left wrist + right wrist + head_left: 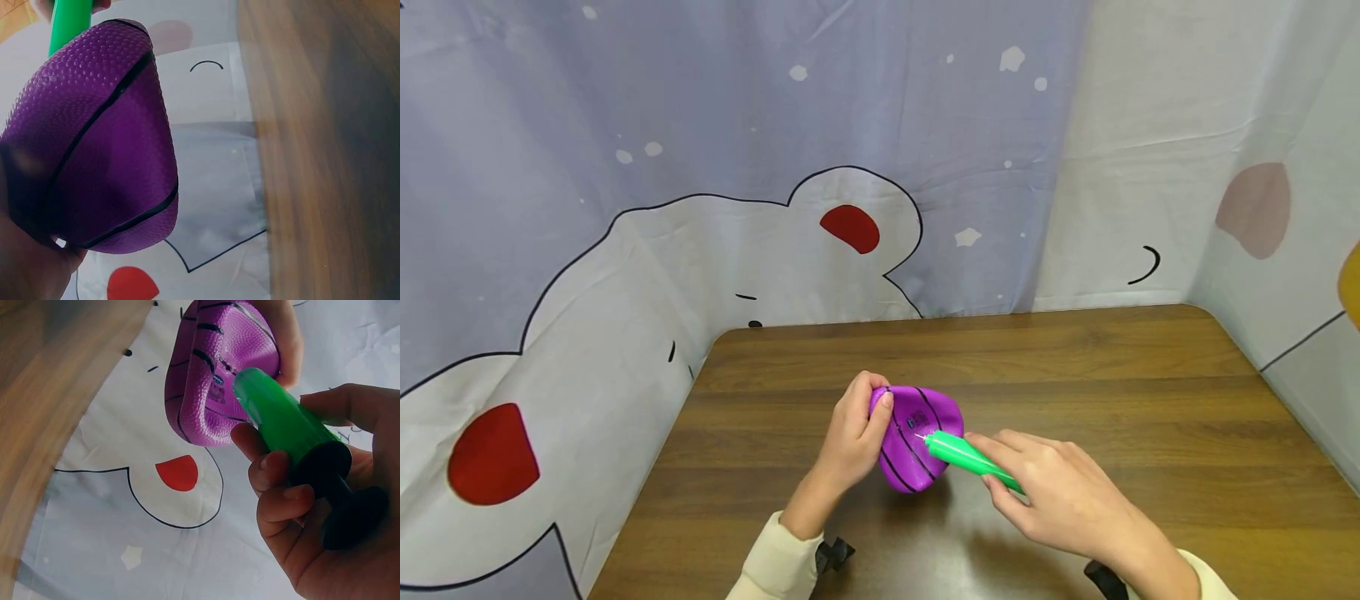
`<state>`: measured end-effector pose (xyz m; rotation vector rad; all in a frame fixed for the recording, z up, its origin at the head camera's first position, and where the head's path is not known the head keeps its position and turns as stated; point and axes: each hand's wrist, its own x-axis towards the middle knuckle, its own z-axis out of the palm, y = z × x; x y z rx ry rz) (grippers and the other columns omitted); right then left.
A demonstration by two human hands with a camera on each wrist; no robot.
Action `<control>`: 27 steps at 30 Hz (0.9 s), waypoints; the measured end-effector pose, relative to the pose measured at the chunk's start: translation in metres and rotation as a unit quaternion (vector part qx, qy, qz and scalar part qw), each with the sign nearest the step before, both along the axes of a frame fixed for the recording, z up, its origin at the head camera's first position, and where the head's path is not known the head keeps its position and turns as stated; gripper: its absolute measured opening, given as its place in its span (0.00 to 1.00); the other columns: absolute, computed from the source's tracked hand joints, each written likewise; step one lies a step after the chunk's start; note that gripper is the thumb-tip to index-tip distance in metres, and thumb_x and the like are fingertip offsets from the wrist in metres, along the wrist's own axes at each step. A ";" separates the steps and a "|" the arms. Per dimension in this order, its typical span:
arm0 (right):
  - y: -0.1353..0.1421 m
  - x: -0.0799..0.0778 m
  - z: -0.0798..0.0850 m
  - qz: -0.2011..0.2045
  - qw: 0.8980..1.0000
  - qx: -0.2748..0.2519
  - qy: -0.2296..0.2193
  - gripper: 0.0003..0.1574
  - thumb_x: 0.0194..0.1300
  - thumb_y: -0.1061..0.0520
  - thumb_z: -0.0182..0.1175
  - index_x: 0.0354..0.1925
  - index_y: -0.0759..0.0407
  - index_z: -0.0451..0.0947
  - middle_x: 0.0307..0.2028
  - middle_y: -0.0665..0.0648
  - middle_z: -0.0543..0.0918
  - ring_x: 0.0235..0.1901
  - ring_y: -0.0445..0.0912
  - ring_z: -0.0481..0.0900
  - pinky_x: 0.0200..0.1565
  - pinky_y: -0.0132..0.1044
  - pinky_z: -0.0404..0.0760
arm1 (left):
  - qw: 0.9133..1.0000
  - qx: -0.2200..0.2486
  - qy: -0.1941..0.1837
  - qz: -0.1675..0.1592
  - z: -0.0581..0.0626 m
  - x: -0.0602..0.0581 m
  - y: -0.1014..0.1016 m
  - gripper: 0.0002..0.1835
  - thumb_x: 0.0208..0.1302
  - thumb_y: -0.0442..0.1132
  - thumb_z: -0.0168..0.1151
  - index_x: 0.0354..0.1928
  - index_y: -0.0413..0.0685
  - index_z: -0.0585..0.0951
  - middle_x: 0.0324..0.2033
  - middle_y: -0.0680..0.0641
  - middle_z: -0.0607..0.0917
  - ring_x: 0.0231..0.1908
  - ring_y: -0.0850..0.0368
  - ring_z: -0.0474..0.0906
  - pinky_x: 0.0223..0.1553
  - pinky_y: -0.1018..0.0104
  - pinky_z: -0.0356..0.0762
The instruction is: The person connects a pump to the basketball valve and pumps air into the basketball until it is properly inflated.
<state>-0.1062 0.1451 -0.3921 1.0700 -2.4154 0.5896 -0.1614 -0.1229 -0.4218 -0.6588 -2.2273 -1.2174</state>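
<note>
A deflated purple ball [917,479] with black lines is caved in like a bowl, its pebbled skin plain in the left wrist view. My left hand [853,433] grips its left edge, thumb on the hollow side. In my right hand [1067,492] is a green hand pump [958,452], held around its barrel. A thin needle at the pump's tip points into the hollow, close to a small printed mark; whether it touches the skin I cannot tell. The right wrist view shows the pump's black end cap and handle [356,517] near my palm.
Both hands are above a brown wooden table [760,400]. A printed curtain [715,100] with pale animal shapes and red patches stands behind the table and along its sides. Black straps [833,554] sit at the wrists, by the cream sleeves.
</note>
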 end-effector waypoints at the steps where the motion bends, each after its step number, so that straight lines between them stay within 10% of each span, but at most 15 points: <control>1: 0.000 0.000 0.000 0.000 1.000 0.000 0.001 0.28 0.55 0.58 0.68 0.57 0.51 0.82 0.36 0.37 0.79 0.26 0.28 0.69 0.24 0.22 0.68 | 1.000 -0.001 0.000 0.000 0.000 0.000 0.000 0.03 0.71 0.32 0.53 0.42 0.40 0.74 0.33 0.47 0.76 0.34 0.57 0.72 0.35 0.64 0.76; 27: -0.007 0.004 0.002 -0.027 0.999 0.000 0.044 0.29 0.55 0.55 0.69 0.57 0.55 0.83 0.39 0.44 0.84 0.29 0.36 0.81 0.23 0.29 0.77 | 0.997 0.001 0.077 0.002 -0.002 -0.001 0.004 0.05 0.69 0.30 0.56 0.44 0.40 0.78 0.37 0.45 0.81 0.39 0.55 0.78 0.42 0.65 0.81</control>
